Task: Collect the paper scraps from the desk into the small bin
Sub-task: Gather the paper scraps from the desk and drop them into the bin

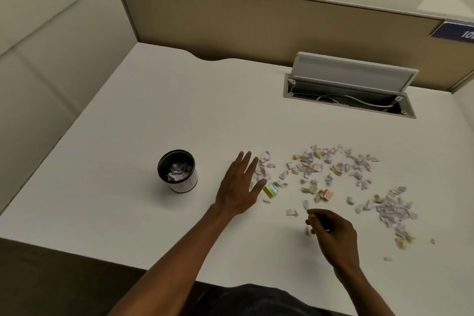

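Fingers (pixel 247 161) of the left hand (pixel 237 187) were spread wide and flat, palm down just above or on the desk (pixel 154 100), gripping nothing; contact with the surface could not be confirmed. Fingertips of the right hand (pixel 333 228) were pinched narrowly together, with a pale scrap (pixel 308 231) showing just below them; whether it was actually held could not be determined because of blur.

Paper scraps (pixel 333 164) lay in a loose scatter beyond and to the right of both hands: small torn pieces, mostly pale lilac-white with some tan ones mixed in. The nearest pieces touched or lay just beside the left fingertips. A denser heap (pixel 392 210) sat to the right of the right hand. A yellow-and-blue folded piece (pixel 270 190) lay just beside the left thumb, and a reddish folded piece (pixel 327 195) lay beyond the right fingertips.

To the left of the left hand, apart from it, stood the small bin (pixel 177 170), upright, dark-rimmed with a white wall, holding several crumpled scraps. Nothing lay between hand and bin.

Farther back, an open cable hatch (pixel 348 90) with its lid raised showed white cables inside, against a tan partition (pixel 256 23).
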